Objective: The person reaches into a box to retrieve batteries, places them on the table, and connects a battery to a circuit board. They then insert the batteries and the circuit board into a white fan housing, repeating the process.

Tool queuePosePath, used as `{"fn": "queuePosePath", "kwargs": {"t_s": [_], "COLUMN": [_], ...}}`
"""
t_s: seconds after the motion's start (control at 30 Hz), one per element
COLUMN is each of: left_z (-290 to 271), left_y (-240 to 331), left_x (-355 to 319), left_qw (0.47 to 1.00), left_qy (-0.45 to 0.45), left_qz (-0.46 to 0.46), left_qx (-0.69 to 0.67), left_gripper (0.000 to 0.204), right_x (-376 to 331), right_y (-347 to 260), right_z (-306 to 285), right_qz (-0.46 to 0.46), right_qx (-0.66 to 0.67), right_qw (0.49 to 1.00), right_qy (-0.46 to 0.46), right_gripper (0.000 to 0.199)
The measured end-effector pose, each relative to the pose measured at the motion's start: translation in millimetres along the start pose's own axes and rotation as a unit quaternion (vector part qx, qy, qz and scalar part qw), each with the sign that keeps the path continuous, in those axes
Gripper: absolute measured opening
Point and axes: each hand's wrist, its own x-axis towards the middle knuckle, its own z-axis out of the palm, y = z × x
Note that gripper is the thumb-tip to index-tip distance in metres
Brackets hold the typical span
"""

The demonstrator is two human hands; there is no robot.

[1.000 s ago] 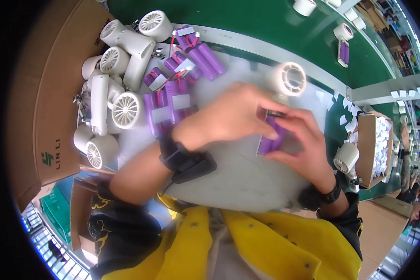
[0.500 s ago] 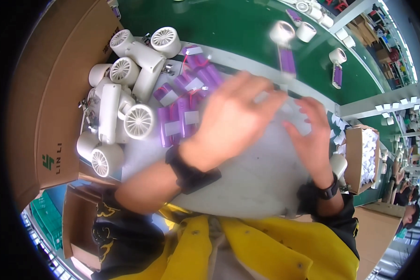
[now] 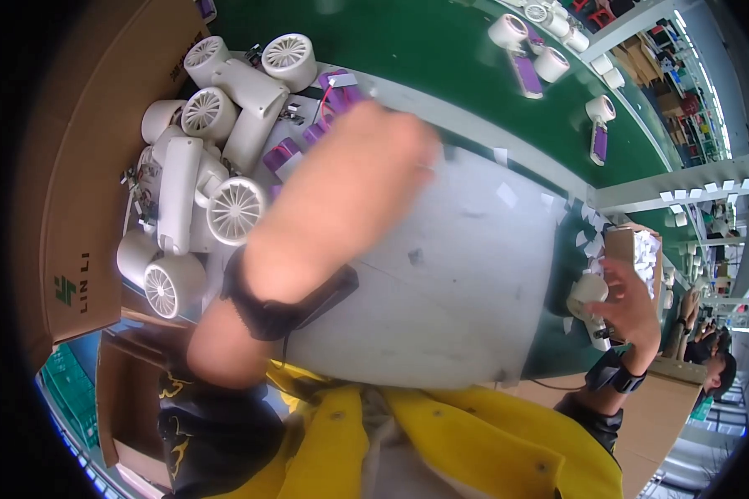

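My left hand (image 3: pixel 383 145) is smeared by motion over the purple battery packs (image 3: pixel 283 156), and its fingers cannot be made out. The hand and forearm hide most of the packs, which have white labels and red wires. To the right, my right hand (image 3: pixel 630 306) has its fingers apart beside a white handheld fan body (image 3: pixel 589 289), thumb and fingertips close to its round head. Whether they touch is unclear. Several white fan bodies with round slatted heads (image 3: pixel 237 210) are piled at the left.
A tall cardboard box (image 3: pixel 83 183) walls off the left side. A pale mat (image 3: pixel 458 274) covers the worktop, with white paper slips (image 3: pixel 506 195) at its far right. Beyond runs a green belt (image 3: pixel 424 58) carrying fans with purple packs (image 3: pixel 526 75). An open carton (image 3: pixel 620 245) holds white slips.
Both hands have parted from above the mat: the left went left to the battery packs, the right went right to the white fan. The fan at the belt's near edge is now farther onto the belt.
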Motion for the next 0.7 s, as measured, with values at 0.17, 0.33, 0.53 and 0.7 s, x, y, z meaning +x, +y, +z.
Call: {"fn": "queuePosePath", "kwargs": {"t_s": [0.17,0.33,0.53,0.7], "left_z": [-13,30,26,24], "left_y": [31,36,43,21], "left_x": [9,1,-1,-2], "left_qw": [0.923,0.837,0.779,0.708], "left_qy": [-0.219,-0.144,-0.123,-0.087], "left_qz": [0.039,0.131,0.009,0.017], "left_qx": [-0.313,-0.512,-0.615,-0.700], "left_gripper": [0.011,0.011,0.013,0.027], "right_x": [1,7,59,79], "right_y": [11,-4,-44,-77], "right_z": [12,-12,38,90], "right_qz": [-0.090,0.085,-0.148,-0.068], "right_qx": [-0.141,0.041,0.422,0.419], "right_qw": [0.985,0.992,0.894,0.906], "right_qy": [-0.046,-0.088,-0.022,0.002], "right_gripper": [0.068,0.066,0.057,0.054]}}
